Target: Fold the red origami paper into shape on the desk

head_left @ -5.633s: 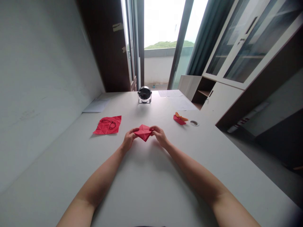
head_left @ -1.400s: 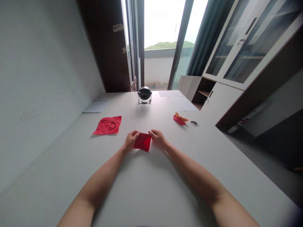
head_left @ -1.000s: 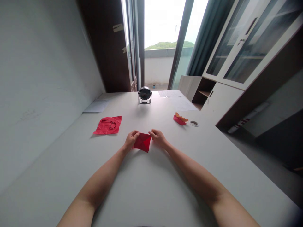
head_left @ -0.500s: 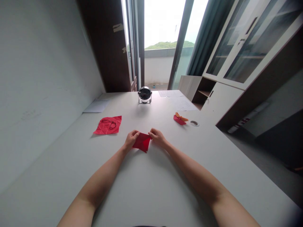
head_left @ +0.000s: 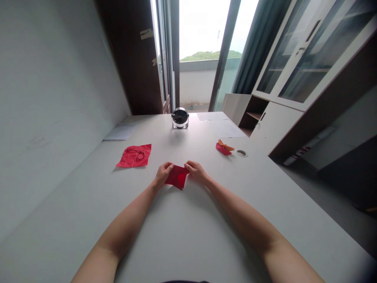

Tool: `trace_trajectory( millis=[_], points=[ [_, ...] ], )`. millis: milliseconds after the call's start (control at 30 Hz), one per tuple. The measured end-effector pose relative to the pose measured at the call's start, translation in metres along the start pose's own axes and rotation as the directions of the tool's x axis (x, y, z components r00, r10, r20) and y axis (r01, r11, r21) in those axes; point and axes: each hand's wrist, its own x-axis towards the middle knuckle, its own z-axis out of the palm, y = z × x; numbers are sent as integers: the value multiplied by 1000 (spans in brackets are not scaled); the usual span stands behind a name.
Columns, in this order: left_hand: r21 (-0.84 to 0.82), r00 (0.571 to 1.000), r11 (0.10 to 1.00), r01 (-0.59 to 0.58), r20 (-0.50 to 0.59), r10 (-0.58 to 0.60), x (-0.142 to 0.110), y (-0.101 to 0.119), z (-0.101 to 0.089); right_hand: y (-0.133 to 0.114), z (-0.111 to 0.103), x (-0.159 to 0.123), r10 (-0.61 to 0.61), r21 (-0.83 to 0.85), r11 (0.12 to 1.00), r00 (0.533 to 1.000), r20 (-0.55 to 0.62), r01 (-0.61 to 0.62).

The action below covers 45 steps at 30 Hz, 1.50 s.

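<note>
A small folded piece of red paper point(head_left: 177, 177) is held just above the white table point(head_left: 188, 232), its lower right corner pointing down toward me. My left hand point(head_left: 163, 173) pinches its left upper edge between thumb and fingers. On the opposite side, my right hand point(head_left: 195, 171) grips the upper right corner, fingers closed. Farther left lies a creased red paper sheet point(head_left: 126, 159) with a thin dark cord point(head_left: 140, 156) on top. To the right rests a folded paper piece in red and orange point(head_left: 224, 148).
A round cable hole point(head_left: 242, 153) with a pale rim is near the table's right edge. At the back stands a silver round lamp-like device point(head_left: 180, 118). White papers point(head_left: 120, 131) lie at the far left, and more sheets point(head_left: 225, 127) at the far right. A wall borders the left side.
Almost nothing differs. Both hands keep hold of the red paper in the same place, with only a very slight shift of the right fingers.
</note>
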Motion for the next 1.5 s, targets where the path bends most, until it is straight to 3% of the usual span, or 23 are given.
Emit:
trace_trajectory(
  millis=[700,1267,1500],
  points=[
    [118,996,992,-46,83,36,-4,8,6,0,0,-1,-30,-137,990,999,37,35],
    [139,992,988,-69,115,53,-4,5,6,-3,0,-3,-46,-225,972,997,62,59],
    [243,983,960,-139,149,104,-1,-4,4,-5,1,-3,-46,-275,959,996,78,65]
  ],
)
